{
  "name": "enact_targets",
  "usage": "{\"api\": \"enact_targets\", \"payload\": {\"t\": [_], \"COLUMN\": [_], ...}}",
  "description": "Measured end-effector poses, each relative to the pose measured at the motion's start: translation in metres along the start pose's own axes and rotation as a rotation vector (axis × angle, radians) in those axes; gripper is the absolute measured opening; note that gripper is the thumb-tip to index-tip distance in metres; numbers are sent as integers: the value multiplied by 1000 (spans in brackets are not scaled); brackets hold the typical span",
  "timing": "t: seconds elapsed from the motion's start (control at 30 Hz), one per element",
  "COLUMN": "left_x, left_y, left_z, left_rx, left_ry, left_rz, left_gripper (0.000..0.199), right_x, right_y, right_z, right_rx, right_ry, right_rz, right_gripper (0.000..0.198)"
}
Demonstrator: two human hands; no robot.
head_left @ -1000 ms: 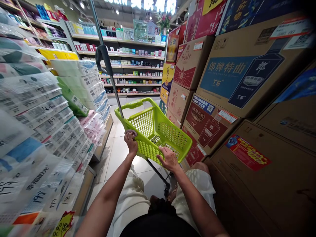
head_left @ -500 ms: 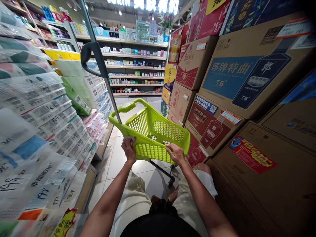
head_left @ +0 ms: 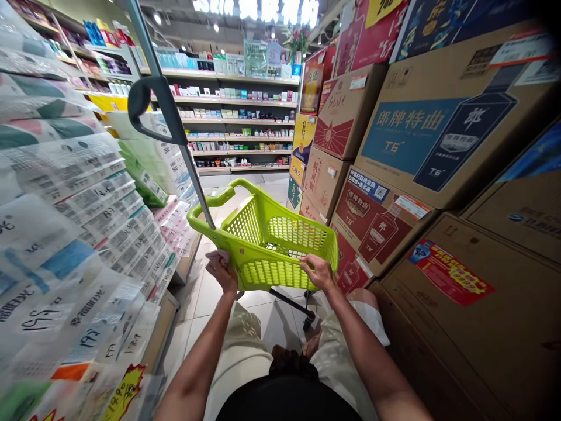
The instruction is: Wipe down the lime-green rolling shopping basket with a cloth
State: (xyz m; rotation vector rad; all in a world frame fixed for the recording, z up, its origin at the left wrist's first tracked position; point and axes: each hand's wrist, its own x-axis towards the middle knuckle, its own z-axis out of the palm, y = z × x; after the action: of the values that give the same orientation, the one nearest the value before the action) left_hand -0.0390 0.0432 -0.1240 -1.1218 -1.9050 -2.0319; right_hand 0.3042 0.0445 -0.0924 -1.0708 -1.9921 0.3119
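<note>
A lime-green plastic shopping cart [head_left: 258, 245] stands in front of me, its basket walls pierced with slots. My left hand [head_left: 223, 275] is closed on a crumpled pale cloth or tissue [head_left: 219, 255] at the cart's left outer corner, below the handle; whether the cloth touches the plastic there I cannot tell. On the near side wall, toward the right end, my right hand [head_left: 319, 272] grips the cart's top rim. A grey pole [head_left: 193, 175] with a dark looped grip [head_left: 164, 111] rises from the cart's left end.
Stacked tissue packs [head_left: 92, 175] line the left side on a low wooden platform [head_left: 158, 327]. Cardboard cartons [head_left: 403, 128] are piled high on the right. Beyond the tiled floor [head_left: 263, 178] stand shelves [head_left: 245, 99] of small boxed goods.
My left hand, with the cloth, has shifted left toward the cart's outer corner. The cart's handle end and pole appear a little farther left. My right hand still holds the rim.
</note>
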Motion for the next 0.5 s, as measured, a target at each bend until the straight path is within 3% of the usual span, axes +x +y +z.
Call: {"api": "enact_targets", "payload": {"t": [0.1,0.17,0.37,0.5], "left_x": [45,47,-55,-66], "left_y": [18,20,-15,-21], "left_z": [9,12,-7,-2], "left_rx": [-37,-38,-7,-35], "left_ry": [88,105,-108,-111], "left_rz": [65,51,-117,-129], "left_gripper": [17,21,16,14], "right_x": [2,3,6,8], "right_y": [1,1,5,10], "right_z": [-4,-5,-7,-11], "right_rx": [24,12,-3,-6], "right_ry": [14,28,69,82], "right_rz": [20,40,59,67], "right_gripper": [40,43,51,52]}}
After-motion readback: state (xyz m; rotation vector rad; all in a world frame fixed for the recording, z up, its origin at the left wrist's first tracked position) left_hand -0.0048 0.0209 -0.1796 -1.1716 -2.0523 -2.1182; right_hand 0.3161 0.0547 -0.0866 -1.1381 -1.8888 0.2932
